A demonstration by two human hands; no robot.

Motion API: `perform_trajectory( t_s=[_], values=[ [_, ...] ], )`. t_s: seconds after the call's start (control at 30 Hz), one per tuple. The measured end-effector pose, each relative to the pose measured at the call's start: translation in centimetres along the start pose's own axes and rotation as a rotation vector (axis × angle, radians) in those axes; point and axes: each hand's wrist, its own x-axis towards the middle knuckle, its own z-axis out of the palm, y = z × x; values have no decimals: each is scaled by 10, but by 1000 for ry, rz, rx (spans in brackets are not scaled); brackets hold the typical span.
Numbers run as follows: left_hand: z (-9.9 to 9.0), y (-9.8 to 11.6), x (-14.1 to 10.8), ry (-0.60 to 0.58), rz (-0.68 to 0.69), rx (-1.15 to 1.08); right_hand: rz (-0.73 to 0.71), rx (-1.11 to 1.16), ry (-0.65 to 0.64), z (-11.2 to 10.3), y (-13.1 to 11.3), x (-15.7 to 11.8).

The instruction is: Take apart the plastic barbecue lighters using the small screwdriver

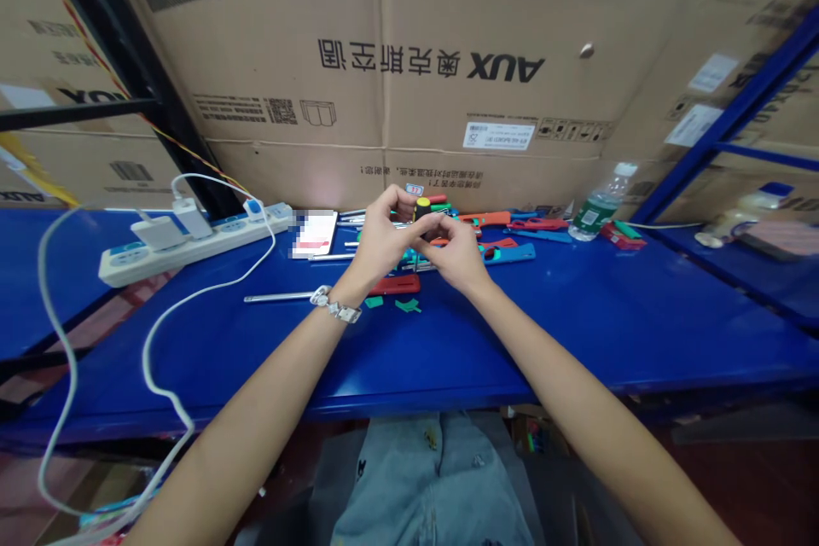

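My left hand (pixel 382 232), with a bracelet watch at its wrist, closes around a small screwdriver (pixel 423 206) with a yellow-topped black handle. The tool stands roughly upright, and a thin shaft shows below the fingers. My right hand (pixel 459 254) is closed against the left thumb, its fingertips pinched together; what lies between them is hidden. Beneath and behind both hands are several long-nosed lighters in red, orange and blue, such as a blue lighter (pixel 512 253). Nearer me lies a red lighter (pixel 397 284) with a long metal tube, beside small green pieces (pixel 408 305).
A white power strip (pixel 198 244) with plugged chargers lies left, its white cable (pixel 148 350) looping over the edge. A pale, partly blurred flat item (pixel 318 233) lies near it. A water bottle (pixel 592 206) stands right. A large cardboard box (pixel 397 119) backs the blue table (pixel 576 333).
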Motion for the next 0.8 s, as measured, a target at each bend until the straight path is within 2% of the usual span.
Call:
perform_trajectory(
  t_s=[0.07, 0.2, 0.27, 0.33, 0.47, 0.53, 0.67, 0.73, 0.8],
  values=[
    [-1, 2, 0, -23, 14, 30, 12, 23, -3, -1, 1, 2],
    [-9, 6, -1, -216, 3, 8, 32, 82, -238, -12, -5, 5],
    [-10, 5, 0, -214, -7, -7, 40, 84, -290, -14, -7, 4],
    [-6, 2, 0, -125, 1, 4, 20, 48, -229, -10, -8, 2],
    [1, -2, -1, 41, 51, 121, 37, -3, 26, 3, -3, -1],
    [0, -1, -2, 15, 68, 156, 58, 29, 12, 4, -1, 0],
    [-8, 2, -1, -203, 96, 121, 66, 150, -211, -4, -2, 3],
    [-11, 0, 0, -193, 104, 128, 61, 133, -241, -5, -3, 2],
    [-10, -2, 1, -100, 101, 143, 50, 57, -154, -2, -3, -2]
  ],
)
